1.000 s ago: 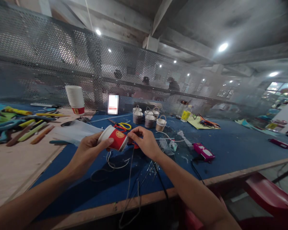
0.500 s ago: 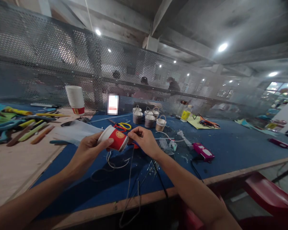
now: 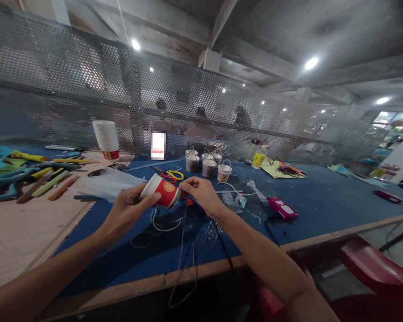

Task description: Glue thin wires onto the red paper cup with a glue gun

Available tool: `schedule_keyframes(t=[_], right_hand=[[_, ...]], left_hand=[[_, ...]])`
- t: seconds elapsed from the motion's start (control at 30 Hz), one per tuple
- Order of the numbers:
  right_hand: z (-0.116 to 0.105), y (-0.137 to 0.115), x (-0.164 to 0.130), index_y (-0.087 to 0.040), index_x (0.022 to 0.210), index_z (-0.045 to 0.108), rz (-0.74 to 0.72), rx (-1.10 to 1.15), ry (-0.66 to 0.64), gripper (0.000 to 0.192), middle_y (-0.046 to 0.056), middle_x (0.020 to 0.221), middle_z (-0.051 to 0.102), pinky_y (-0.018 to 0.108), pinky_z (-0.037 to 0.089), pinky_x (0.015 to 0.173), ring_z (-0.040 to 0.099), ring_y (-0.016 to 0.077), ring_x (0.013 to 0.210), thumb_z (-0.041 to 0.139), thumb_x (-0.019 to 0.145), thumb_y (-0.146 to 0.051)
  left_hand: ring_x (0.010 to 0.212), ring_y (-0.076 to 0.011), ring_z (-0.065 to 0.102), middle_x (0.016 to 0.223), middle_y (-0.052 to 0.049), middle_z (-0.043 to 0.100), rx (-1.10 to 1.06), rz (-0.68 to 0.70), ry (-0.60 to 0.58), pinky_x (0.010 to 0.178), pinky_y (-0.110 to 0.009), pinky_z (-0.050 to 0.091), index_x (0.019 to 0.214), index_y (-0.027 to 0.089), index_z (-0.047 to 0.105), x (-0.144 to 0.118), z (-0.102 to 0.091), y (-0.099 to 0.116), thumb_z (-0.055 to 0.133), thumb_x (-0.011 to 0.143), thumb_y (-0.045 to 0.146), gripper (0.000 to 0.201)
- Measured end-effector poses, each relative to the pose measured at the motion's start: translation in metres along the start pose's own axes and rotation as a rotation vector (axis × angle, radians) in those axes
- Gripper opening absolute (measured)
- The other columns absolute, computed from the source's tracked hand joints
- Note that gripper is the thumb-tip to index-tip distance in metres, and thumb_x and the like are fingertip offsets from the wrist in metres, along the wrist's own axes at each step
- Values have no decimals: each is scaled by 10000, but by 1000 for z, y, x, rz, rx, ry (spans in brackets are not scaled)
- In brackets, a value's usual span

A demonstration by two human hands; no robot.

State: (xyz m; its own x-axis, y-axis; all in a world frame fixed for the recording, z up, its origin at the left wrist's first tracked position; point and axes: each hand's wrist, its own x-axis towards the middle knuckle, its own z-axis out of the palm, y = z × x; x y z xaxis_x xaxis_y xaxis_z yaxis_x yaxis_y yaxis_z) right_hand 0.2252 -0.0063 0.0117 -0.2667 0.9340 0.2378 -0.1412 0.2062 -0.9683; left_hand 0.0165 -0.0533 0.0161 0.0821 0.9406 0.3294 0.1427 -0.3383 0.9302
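My left hand [image 3: 134, 201] is wrapped round a red and white paper cup [image 3: 167, 192], tilted on its side with its base toward the right. At the cup's base, the fingertips of my right hand [image 3: 201, 194] are pinched together. A thin pale cord [image 3: 183, 241] hangs from beneath them, looping down past the table's front edge; its end at the fingers is too small to make out. Beneath my right hand lies a partly hidden blue and red tool [image 3: 190, 202]. Scissors with red and yellow handles [image 3: 172, 175] lie just behind the cup.
Several small cord-handled buckets [image 3: 208, 166] stand at the back, right of a stack of paper cups [image 3: 106, 139]. Clay tools and scissors [image 3: 36, 183] crowd the left. A magenta device [image 3: 282, 208] and a yellow-labelled bottle [image 3: 259, 157] are on the right. Perforated metal panels [image 3: 174, 96] stand behind.
The cup and my left hand have shifted very slightly to the right. My right hand keeps its pinch at the base. The whole view has moved a little.
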Motion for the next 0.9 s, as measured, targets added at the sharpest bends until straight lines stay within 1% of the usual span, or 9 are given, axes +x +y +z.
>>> schedule_keyframes(t=[0.1, 0.23, 0.37, 0.47, 0.53, 0.63, 0.73, 0.9], right_hand=[[0, 1, 1, -165, 817, 684, 8, -1, 14, 337, 4, 695, 727, 306, 588, 712, 706, 159, 645, 823, 715, -455], [1, 2, 1, -161, 810, 691, -23, -27, 34, 352, 5, 689, 725, 289, 580, 690, 701, 153, 636, 828, 706, -468], [2, 1, -1, -163, 809, 694, -51, -43, 38, 335, 9, 676, 725, 288, 572, 670, 706, 165, 640, 816, 731, -465], [2, 1, -3, -164, 825, 690, -75, -59, 30, 327, 13, 685, 729, 284, 564, 668, 713, 171, 653, 803, 754, -463], [1, 1, -3, -165, 827, 688, -90, -81, 24, 332, 14, 688, 729, 282, 564, 669, 713, 169, 654, 791, 765, -475], [1, 1, -2, -166, 824, 687, -98, -106, 21, 318, 10, 680, 725, 282, 566, 674, 708, 164, 648, 778, 778, -467], [0, 2, -2, -164, 825, 684, -105, -105, 14, 295, 10, 676, 724, 278, 562, 665, 706, 163, 642, 779, 782, -440], [-3, 1, 1, -165, 840, 690, -98, -126, 20, 316, 11, 707, 729, 274, 556, 675, 697, 156, 653, 776, 775, -462]], left_hand=[[755, -198, 577, 806, -25, 697, -1, 12, 3, 667, -258, 457, 897, 158, 743, -1, 1, 1, 741, 802, 389, 250], [690, -174, 540, 725, -3, 650, 37, 27, 30, 623, -249, 420, 807, 155, 709, 0, 2, 1, 720, 822, 413, 258], [685, -179, 552, 727, 9, 658, 57, 9, 12, 625, -254, 417, 855, 160, 721, 1, 2, -3, 724, 818, 407, 249], [700, -193, 573, 739, 1, 678, 70, -5, 13, 643, -266, 431, 892, 161, 739, 2, 0, -6, 722, 820, 402, 252], [729, -200, 587, 773, -7, 695, 53, 3, -8, 672, -273, 449, 921, 166, 744, 2, 0, -6, 716, 828, 387, 242], [726, -188, 574, 763, 0, 689, 14, 10, -30, 672, -260, 448, 857, 171, 734, 1, 0, -3, 728, 819, 350, 183], [700, -173, 551, 734, 6, 678, -12, -9, -23, 643, -246, 430, 788, 168, 717, 1, 1, 0, 747, 794, 316, 150], [689, -186, 570, 740, -16, 695, -9, 15, -16, 639, -263, 452, 795, 178, 738, 2, 2, -2, 764, 780, 348, 173]])
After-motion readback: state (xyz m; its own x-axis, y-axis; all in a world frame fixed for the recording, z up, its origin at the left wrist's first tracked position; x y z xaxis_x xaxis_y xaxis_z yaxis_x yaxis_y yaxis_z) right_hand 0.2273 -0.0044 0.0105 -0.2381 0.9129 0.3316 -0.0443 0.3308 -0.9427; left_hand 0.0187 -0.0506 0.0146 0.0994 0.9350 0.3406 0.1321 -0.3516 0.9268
